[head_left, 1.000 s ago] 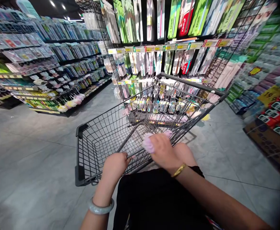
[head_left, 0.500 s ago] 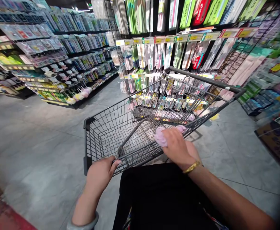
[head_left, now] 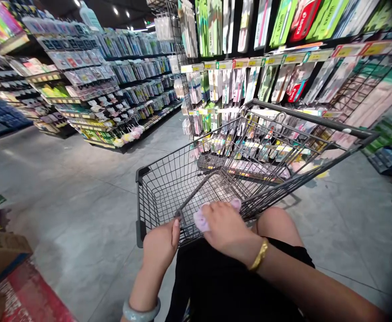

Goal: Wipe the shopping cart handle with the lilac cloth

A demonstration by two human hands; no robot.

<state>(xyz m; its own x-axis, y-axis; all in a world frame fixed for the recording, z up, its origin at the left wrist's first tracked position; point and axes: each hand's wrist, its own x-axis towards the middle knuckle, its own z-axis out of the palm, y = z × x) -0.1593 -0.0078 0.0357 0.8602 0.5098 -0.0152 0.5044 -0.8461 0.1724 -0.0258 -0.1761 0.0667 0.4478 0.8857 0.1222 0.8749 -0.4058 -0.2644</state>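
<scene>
A dark grey wire shopping cart (head_left: 169, 167) stands sideways in front of me, its handlebar at the far right. My left hand (head_left: 160, 243) is closed around the cart's near top rim, close to the left corner. Bunched under the fingers of my right hand (head_left: 224, 226) is a pale purple cloth (head_left: 201, 220), pressed on the same rim further right. Most of the cloth is hidden by that hand. Through the mesh, the bare wire floor of the basket shows, with a folded child-seat section at the handle end.
Behind the cart rises a rack of hanging packets (head_left: 212, 85) with price strips. More stocked shelves (head_left: 115, 103) stand at the left. A cardboard box (head_left: 3, 255) sits on a red surface (head_left: 35, 295) at lower left. Grey floor (head_left: 91, 205) lies around the cart.
My right hand with the cloth has slid left along the near rim, closer to my left hand. My left hand keeps its grip. The view has shifted left.
</scene>
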